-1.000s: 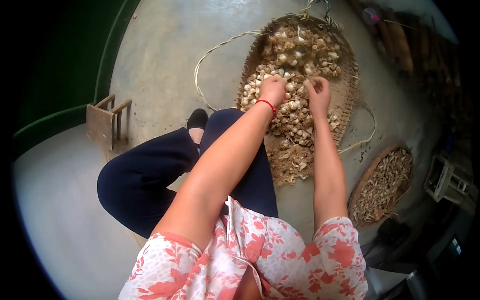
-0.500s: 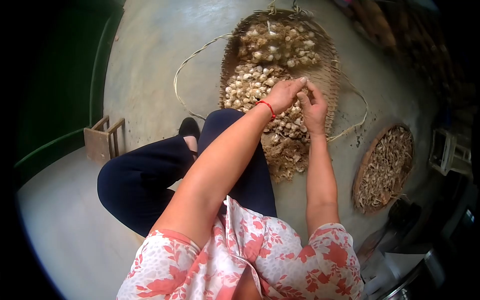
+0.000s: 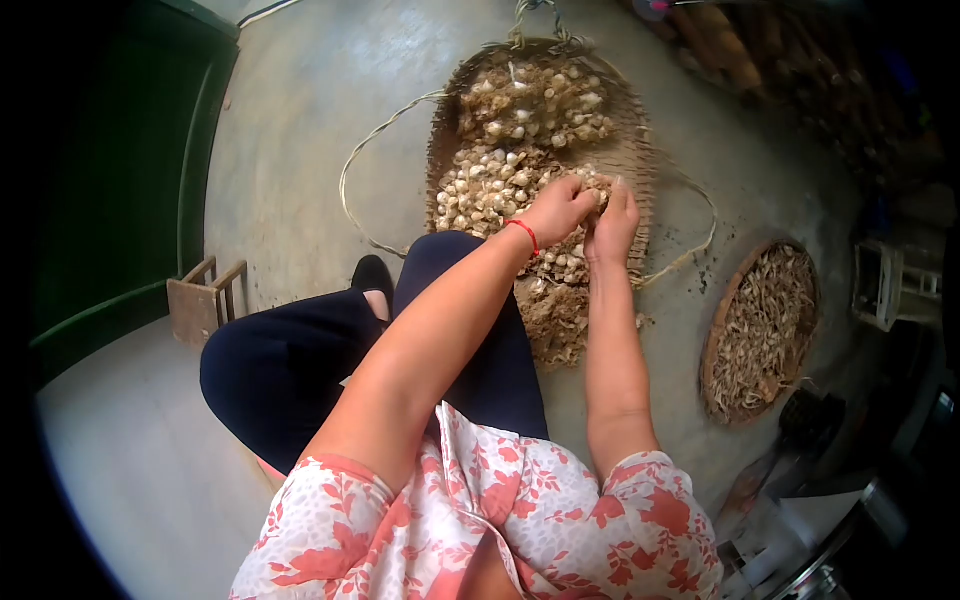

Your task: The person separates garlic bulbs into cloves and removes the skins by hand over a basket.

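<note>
My left hand, with a red cord bracelet at the wrist, is closed in a pinch over the woven basket. Close against it, my right hand has its fingers bent up around the same spot. A small pale garlic bulb shows between the fingertips, partly covered by them. Below and left of the hands lies a heap of whitish garlic bulbs. At the basket's far end is another heap, garlic with dry roots and husks. Brown husk scraps lie by my knee.
A round shallow basket of dry stalks stands on the floor at right. Rope handles loop out from the garlic basket. A small wooden stool is at left, near a green door. Stacked wood lies at upper right.
Both hands have drawn together, the fingers now closing around the bulb between them. The whole view has shifted slightly, so the basket sits a little lower and further left.
</note>
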The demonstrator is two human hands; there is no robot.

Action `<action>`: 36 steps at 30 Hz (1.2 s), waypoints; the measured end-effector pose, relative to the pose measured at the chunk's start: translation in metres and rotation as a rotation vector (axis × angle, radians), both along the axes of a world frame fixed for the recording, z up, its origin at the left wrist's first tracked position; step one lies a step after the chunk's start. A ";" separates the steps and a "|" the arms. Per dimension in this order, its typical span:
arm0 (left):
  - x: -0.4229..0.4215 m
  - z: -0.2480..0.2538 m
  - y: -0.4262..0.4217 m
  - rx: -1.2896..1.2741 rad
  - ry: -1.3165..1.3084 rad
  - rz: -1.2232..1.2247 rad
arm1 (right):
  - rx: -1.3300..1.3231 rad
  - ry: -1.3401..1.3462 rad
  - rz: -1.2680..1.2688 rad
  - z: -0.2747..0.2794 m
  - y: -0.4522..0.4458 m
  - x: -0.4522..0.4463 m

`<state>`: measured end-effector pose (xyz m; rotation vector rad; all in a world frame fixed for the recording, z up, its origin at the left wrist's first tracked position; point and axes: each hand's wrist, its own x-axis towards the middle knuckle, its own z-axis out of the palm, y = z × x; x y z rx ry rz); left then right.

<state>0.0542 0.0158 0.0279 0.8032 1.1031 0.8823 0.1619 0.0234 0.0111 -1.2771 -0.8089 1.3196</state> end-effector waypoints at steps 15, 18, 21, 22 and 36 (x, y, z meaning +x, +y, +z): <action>0.001 0.019 -0.001 -0.024 0.071 -0.121 | -0.074 0.209 0.262 0.019 0.000 0.038; 0.003 0.014 -0.001 0.065 0.236 -0.258 | -0.091 0.110 0.228 0.024 -0.002 0.038; 0.006 0.014 -0.002 0.093 0.272 -0.207 | 0.095 -0.241 0.212 0.027 -0.006 0.026; 0.005 0.016 -0.001 0.094 0.273 -0.202 | 0.235 -0.373 0.243 0.023 -0.008 0.024; -0.006 0.036 -0.002 -0.063 -0.150 -0.115 | -0.317 0.533 0.224 0.024 -0.001 0.027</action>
